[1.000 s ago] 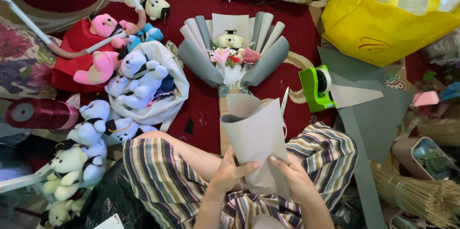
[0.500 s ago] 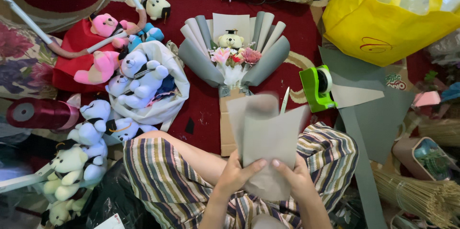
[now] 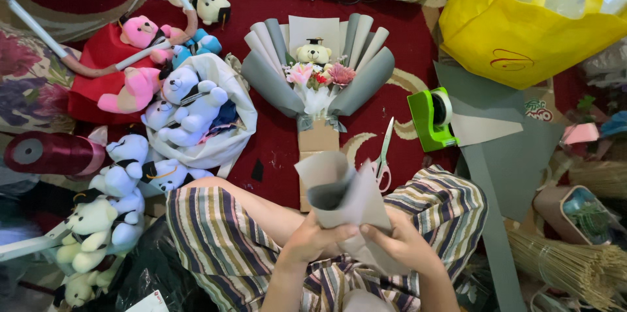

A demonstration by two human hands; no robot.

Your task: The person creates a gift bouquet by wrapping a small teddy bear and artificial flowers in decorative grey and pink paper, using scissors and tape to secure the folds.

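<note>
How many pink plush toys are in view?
2. One pink plush toy lies on the red cloth at upper left; the other pink plush lies just below it, beside the white bears. Others may be hidden in the pile.

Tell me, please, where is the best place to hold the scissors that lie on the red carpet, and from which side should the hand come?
Probably the scissors are best taken by the handle loops, which point toward the person, next to the striped knee. The closed blades point away, toward the green tape dispenser. A hand coming from the person's side reaches the loops first, away from the tips.
</note>
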